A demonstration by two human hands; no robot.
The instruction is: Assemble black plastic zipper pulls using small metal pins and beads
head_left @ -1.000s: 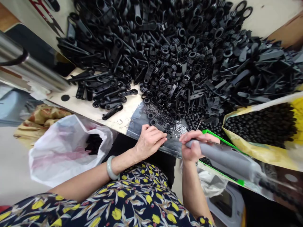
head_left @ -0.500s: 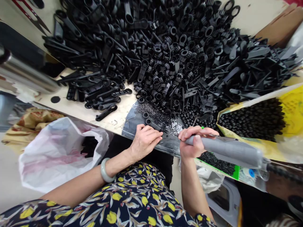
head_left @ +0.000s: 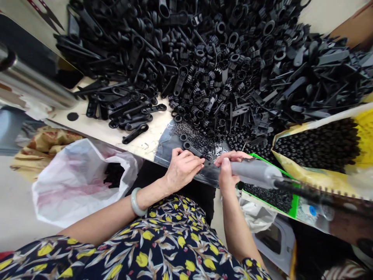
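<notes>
Where the fingertips worked: on a scuffed clear plastic sheet (head_left: 167,149) at the table's edge, strewn with tiny black rings (head_left: 192,134) and bright silver pins (head_left: 220,151).
Left hand (head_left: 183,169): curled, fingers bent down onto the sheet, tips just beside a black looped plastic strap (head_left: 192,149); I could not tell whether they gripped anything small.
Right hand (head_left: 229,175): clenched around a grey cylindrical tool (head_left: 252,173), fingers wrapped over it, its black cord (head_left: 309,193) running off to the right.
Past the fingertips: a great heap of black moulded plastic parts (head_left: 204,66), loops, toothed rings and flat straps, covering the table.
Right of the fingers: a yellow-lined sack (head_left: 291,163) packed with small black pieces, and below it a green-edged tray (head_left: 269,198) holding more.
Left of the fingers: a pale tabletop (head_left: 96,130) with a few straps and a black disc (head_left: 72,116); below its edge sat a white plastic bag (head_left: 75,186) with black parts inside.
Room: a steel tube (head_left: 32,87) lay far left, with scissors (head_left: 46,13) beyond it; a patterned cloth (head_left: 43,146) lay on the floor.
Person: a pale green bangle (head_left: 135,202) circled the left wrist above a floral sleeve (head_left: 140,249).
</notes>
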